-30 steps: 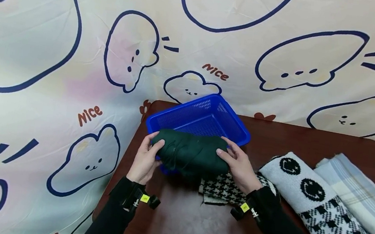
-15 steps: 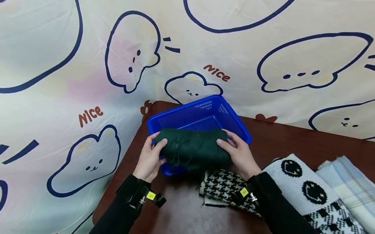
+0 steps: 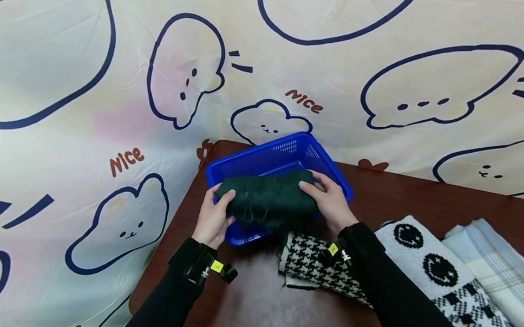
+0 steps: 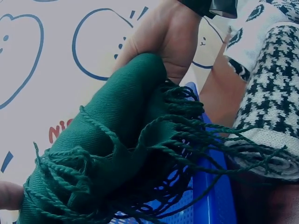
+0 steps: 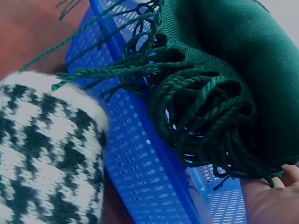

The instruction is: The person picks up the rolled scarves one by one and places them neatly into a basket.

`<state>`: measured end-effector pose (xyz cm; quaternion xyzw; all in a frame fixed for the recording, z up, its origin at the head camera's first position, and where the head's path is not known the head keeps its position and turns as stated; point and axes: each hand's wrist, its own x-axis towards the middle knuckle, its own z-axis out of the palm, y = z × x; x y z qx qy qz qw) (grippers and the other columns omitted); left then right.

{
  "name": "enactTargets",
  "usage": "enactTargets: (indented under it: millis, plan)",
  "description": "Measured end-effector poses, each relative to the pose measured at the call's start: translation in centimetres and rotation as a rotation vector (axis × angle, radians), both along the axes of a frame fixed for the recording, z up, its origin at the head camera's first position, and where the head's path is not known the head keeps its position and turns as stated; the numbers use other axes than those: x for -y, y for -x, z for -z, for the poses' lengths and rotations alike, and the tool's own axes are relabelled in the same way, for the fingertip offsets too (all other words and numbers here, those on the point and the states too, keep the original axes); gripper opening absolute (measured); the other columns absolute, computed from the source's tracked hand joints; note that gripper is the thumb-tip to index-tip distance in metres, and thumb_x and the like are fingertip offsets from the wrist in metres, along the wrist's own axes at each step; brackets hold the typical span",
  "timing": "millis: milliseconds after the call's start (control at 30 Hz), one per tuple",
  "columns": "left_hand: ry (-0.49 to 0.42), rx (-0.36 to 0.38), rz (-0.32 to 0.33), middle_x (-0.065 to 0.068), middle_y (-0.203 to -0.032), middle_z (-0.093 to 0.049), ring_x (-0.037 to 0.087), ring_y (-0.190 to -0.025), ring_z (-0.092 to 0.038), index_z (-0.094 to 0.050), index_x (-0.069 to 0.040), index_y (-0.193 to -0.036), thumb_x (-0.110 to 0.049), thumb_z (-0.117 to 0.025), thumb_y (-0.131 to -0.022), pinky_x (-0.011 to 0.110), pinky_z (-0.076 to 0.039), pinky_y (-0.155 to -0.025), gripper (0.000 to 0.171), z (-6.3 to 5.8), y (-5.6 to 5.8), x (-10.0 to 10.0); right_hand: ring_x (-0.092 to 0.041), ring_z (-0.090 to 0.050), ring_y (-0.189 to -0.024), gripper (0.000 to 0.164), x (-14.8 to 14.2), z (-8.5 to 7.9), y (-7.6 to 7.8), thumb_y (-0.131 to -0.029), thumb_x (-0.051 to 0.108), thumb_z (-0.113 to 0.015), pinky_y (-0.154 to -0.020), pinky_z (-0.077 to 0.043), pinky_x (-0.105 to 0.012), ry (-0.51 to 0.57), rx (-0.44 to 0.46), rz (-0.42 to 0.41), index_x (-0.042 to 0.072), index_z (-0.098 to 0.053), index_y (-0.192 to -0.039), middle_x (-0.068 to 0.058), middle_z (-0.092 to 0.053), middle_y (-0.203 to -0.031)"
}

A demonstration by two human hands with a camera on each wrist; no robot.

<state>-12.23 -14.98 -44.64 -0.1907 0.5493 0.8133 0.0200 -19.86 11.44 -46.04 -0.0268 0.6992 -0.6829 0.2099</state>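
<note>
A dark green scarf (image 3: 270, 197), rolled up and with twisted fringe, is held by both hands over the blue plastic basket (image 3: 329, 174). My left hand (image 3: 213, 217) grips its left end, thumb on top. At the other end, my right hand (image 3: 331, 199) grips the roll, thumb on the near face and fingers behind. The left wrist view shows the green scarf (image 4: 112, 112) with loose fringe hanging across the basket's rim (image 4: 215, 196). In the right wrist view, fringe strands trail over the basket wall (image 5: 145, 172) towards a houndstooth scarf (image 5: 46, 149).
A rolled black-and-white houndstooth scarf (image 3: 313, 262) lies just in front of the basket on the brown table (image 3: 248, 314). To the right are a scarf with smiley faces (image 3: 422, 254) and a pale blue striped cloth (image 3: 494, 268). A printed backdrop (image 3: 303, 70) hangs behind.
Both hands have carried the green scarf away from me, further over the basket. Its right end has risen in view, so the roll now slants.
</note>
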Motion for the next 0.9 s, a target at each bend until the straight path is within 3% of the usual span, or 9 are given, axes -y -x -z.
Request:
enactTargets:
  millis: [233, 367, 500, 633, 900]
  plan:
    - [-0.015, 0.017, -0.048, 0.009, -0.140, -0.039, 0.026, -0.114, -0.050, -0.032, -0.018, -0.142, -0.023, -0.058, -0.097, 0.040, -0.048, -0.088, 0.052, 0.5, 0.8, -0.3, -0.028, -0.046, -0.129, 0.074, 0.1, 0.2, 1.3, -0.092, 0.046, -0.061, -0.107, -0.040, -0.044, -0.037, 0.020, 0.001, 0.020, -0.027, -0.153, -0.012, -0.044, -0.145]
    - [-0.026, 0.040, -0.077, 0.008, -0.134, -0.044, 0.021, -0.101, -0.053, -0.033, -0.019, -0.140, -0.023, -0.059, -0.097, 0.033, -0.049, -0.077, 0.051, 0.8, 1.3, -0.7, -0.028, -0.046, -0.129, 0.075, 0.0, 0.5, 1.8, -0.090, 0.048, -0.062, -0.107, -0.040, -0.042, -0.053, 0.029, 0.012, 0.021, -0.029, -0.151, -0.011, -0.044, -0.144]
    - [-0.038, 0.047, -0.094, 0.008, -0.130, -0.045, 0.018, -0.092, -0.052, -0.033, -0.019, -0.141, -0.023, -0.059, -0.097, 0.027, -0.046, -0.067, 0.052, 1.0, 1.8, -1.2, -0.028, -0.041, -0.134, 0.076, -0.3, 0.6, 2.4, -0.089, 0.049, -0.063, -0.109, -0.036, -0.041, -0.074, 0.030, 0.010, 0.022, -0.028, -0.151, -0.011, -0.040, -0.148]
    - [-0.066, 0.051, -0.110, 0.009, -0.131, -0.044, 0.019, -0.096, -0.052, -0.031, -0.019, -0.142, -0.022, -0.059, -0.096, 0.029, -0.047, -0.071, 0.053, 1.1, 2.2, -1.5, -0.028, -0.030, -0.141, 0.078, -0.4, 0.5, 3.1, -0.090, 0.051, -0.060, -0.113, -0.029, -0.044, -0.115, 0.019, -0.011, 0.023, -0.024, -0.153, -0.010, -0.028, -0.155]
    - [-0.086, 0.050, -0.140, 0.008, -0.130, -0.045, 0.018, -0.096, -0.051, -0.031, -0.019, -0.140, -0.020, -0.058, -0.097, 0.028, -0.046, -0.069, 0.051, 1.4, 2.8, -2.1, -0.026, -0.026, -0.143, 0.075, -0.2, 0.4, 4.9, -0.090, 0.053, -0.059, -0.114, -0.029, -0.043, -0.192, -0.023, -0.016, 0.023, -0.028, -0.152, -0.006, -0.024, -0.157]
